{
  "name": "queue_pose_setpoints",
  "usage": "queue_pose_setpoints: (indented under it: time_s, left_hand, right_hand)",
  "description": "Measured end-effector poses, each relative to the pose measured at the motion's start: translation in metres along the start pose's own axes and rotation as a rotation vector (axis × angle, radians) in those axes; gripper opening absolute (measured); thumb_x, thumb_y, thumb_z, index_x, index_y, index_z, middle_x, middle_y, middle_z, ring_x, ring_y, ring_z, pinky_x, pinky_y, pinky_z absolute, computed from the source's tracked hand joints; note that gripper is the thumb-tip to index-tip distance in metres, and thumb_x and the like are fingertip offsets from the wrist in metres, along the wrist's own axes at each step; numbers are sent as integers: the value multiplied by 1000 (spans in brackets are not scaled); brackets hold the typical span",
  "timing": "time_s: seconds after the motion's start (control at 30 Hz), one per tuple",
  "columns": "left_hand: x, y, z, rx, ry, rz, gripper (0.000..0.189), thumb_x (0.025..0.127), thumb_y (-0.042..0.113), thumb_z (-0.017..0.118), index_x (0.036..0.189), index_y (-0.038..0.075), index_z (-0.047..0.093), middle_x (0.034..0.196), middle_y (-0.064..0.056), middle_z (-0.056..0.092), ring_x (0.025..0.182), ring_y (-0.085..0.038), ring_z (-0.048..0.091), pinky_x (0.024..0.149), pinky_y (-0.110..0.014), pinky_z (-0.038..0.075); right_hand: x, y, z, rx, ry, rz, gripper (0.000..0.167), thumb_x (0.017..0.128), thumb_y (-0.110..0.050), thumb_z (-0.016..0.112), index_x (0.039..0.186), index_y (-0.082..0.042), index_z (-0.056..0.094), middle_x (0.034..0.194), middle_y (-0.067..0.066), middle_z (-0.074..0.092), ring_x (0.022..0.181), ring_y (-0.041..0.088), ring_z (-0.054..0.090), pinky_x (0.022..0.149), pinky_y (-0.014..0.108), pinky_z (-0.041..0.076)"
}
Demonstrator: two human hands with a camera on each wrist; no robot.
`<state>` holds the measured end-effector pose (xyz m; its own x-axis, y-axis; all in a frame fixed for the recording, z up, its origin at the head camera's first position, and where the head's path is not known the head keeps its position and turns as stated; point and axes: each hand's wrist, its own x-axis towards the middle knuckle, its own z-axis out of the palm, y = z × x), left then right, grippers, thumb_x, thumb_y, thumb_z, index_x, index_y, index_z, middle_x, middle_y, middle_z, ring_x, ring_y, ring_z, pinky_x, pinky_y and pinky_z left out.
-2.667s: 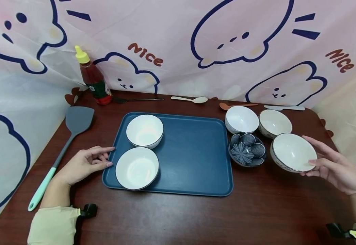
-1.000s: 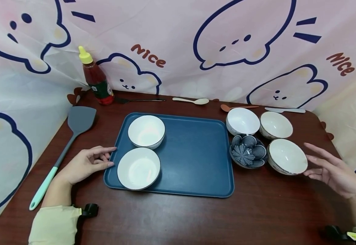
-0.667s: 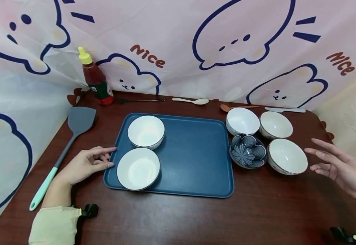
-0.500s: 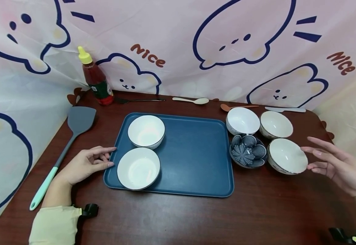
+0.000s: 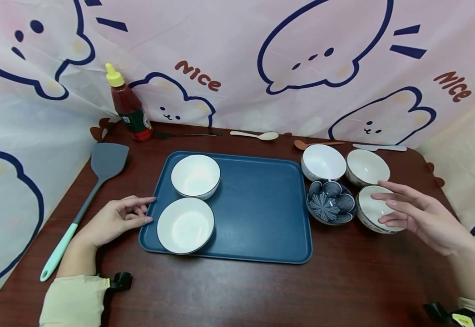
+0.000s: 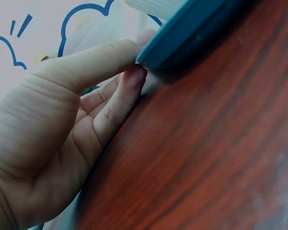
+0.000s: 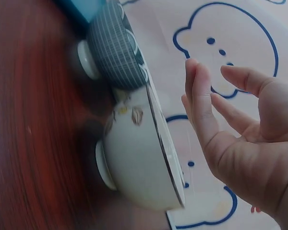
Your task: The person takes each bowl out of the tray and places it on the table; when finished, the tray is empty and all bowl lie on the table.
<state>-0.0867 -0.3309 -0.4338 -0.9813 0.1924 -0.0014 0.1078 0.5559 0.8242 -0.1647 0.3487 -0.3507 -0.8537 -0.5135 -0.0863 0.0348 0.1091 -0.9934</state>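
Note:
My left hand [image 5: 112, 218] pinches the left rim of the blue tray [image 5: 262, 209]; in the left wrist view the thumb lies on top of the rim [image 6: 153, 52] and fingers curl beneath. Two white bowls [image 5: 195, 175] stand one behind the other on the tray's left side. My right hand [image 5: 421, 215] hovers over a white bowl [image 5: 369, 212] with a small floral pattern outside, fingers loosely spread and holding nothing. The right wrist view shows that hand above the rim of this floral bowl [image 7: 139, 153]. Left of it is a dark petal-patterned bowl [image 5: 329, 204].
Two more white bowls [image 5: 323, 162] stand behind, right of the tray. Along the back lie a black fork [image 5: 188, 134], a pale spoon [image 5: 258, 135], a brown spoon [image 5: 315, 144] and a pale knife [image 5: 380, 147]. A sauce bottle [image 5: 129, 111] and a spatula [image 5: 98, 181] are at left.
My right hand has set the floral bowl down beside the dark bowl and let go. It drew back to the right, then moved left over the bowl. My left hand stays at the tray.

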Motion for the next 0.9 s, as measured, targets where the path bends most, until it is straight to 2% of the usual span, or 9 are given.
queue_pose_setpoints:
  time_s: [0.27, 0.53, 0.7, 0.9]
  left_hand:
    - [0, 0, 0, 6, 4, 5, 46, 91, 17, 74, 135, 9, 62, 101, -7, 59, 85, -8, 59, 69, -18, 52]
    - [0, -2, 1, 17, 6, 4, 46, 91, 17, 74, 135, 10, 62, 101, -7, 59, 85, -7, 59, 69, -17, 52]
    - [0, -1, 0, 22, 4, 6, 46, 91, 17, 74, 135, 10, 62, 101, -6, 59, 86, -8, 59, 69, -18, 52]
    - [0, -1, 0, 17, -1, 17, 45, 92, 15, 73, 135, 10, 62, 102, -6, 59, 86, -7, 59, 69, -18, 52]
  right_hand:
    - [13, -8, 22, -110, 16, 31, 50, 105, 2, 39, 154, -7, 33, 132, -1, 64, 91, 23, 73, 79, 31, 60]
    - [35, -17, 49, -219, 9, 71, 49, 106, -8, 46, 153, -8, 33, 133, 0, 63, 90, 30, 73, 81, 31, 60]
    - [50, -21, 66, -224, -34, 70, 51, 105, -13, 50, 153, -8, 34, 134, 2, 61, 90, 32, 73, 81, 32, 60]
    - [69, -22, 87, -171, -63, 87, 53, 104, -14, 54, 153, -7, 34, 137, 14, 56, 91, 33, 74, 83, 34, 60]
